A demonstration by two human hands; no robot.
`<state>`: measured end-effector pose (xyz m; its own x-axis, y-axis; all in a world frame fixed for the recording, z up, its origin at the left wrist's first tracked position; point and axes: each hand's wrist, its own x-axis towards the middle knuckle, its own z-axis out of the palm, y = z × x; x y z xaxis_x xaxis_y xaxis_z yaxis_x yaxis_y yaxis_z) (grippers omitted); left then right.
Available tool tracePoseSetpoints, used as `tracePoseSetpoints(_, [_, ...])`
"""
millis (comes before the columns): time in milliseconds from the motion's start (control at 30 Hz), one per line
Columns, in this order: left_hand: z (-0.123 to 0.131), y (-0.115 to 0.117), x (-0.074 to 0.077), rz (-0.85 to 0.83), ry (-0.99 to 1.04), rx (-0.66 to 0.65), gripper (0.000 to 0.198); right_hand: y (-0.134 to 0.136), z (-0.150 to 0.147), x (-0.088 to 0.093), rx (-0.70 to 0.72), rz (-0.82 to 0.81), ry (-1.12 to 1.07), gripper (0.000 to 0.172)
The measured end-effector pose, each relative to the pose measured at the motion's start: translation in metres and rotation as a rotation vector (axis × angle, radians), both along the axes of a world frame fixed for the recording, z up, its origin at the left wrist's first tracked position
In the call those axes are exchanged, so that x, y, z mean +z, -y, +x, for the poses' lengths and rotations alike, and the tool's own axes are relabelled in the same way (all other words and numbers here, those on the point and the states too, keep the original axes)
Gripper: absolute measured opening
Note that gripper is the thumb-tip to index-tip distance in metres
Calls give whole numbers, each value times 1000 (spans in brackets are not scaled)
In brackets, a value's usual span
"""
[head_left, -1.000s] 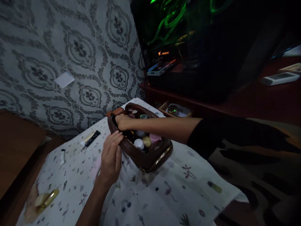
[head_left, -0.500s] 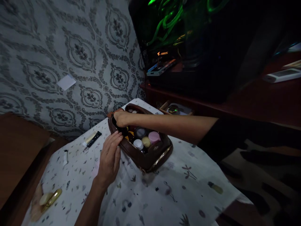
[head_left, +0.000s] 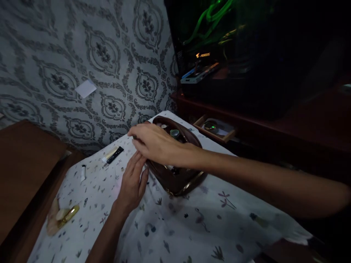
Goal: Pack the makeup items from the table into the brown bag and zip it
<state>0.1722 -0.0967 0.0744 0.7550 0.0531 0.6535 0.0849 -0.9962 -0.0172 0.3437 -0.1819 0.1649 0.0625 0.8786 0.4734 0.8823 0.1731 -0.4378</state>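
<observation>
A brown cosmetic bag (head_left: 164,175) with a gold zip lies unzipped on the cloth-covered table. My left hand (head_left: 134,182) rests against its near left side, fingers stretched and together, thumb apart. Across the bag's top reaches my right hand (head_left: 156,144), fingers bent near its left end. A small dark bit shows between that thumb and the fingers; what it belongs to is unclear. Behind the wrist, a jar with a greenish-grey lid (head_left: 174,133) shows inside the bag. My right hand and forearm hide most of the other contents.
Left of the bag lie a black tube (head_left: 115,155), a small white tube (head_left: 83,172) and a gold-coloured item (head_left: 68,216) beside a beige one. An open drawer (head_left: 229,136) juts from the dark red desk. A computer case (head_left: 233,47) with green lights stands above.
My right hand has risen out of the bag's left end and now covers its top. My left hand stays at the bag's side. The view has shifted a little.
</observation>
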Motion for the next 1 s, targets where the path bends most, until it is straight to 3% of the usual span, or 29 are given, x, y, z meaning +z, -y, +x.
tracePoseSetpoints(133, [-9, 4, -5, -16, -19, 30, 49, 16, -17, -30, 22, 31, 77, 21])
tracePoseSetpoints(267, [-26, 2, -13, -33, -12, 36, 53, 30, -39, -45, 7, 5, 224, 20])
tracePoseSetpoints(400, [-55, -8, -21, -17, -50, 79, 55, 45, -63, -51, 140, 38, 410, 32])
tracePoseSetpoints(500, [-83, -18, -27, -8, -117, 160, 53, 49, -78, -60, 271, 143, 408, 25])
tracePoseSetpoints(633, [-124, -38, -41, 37, -146, 361, 40, 40, -91, -77, 396, -32, 305, 15])
tracePoseSetpoints(767, [-165, -63, -56, 5, -176, 579, 37, 24, -100, -98, 374, -200, 232, 14])
tracePoseSetpoints(1000, [-220, -87, -58, -48, -115, 1047, 47, -4, -116, -129, 331, -227, -17, 20])
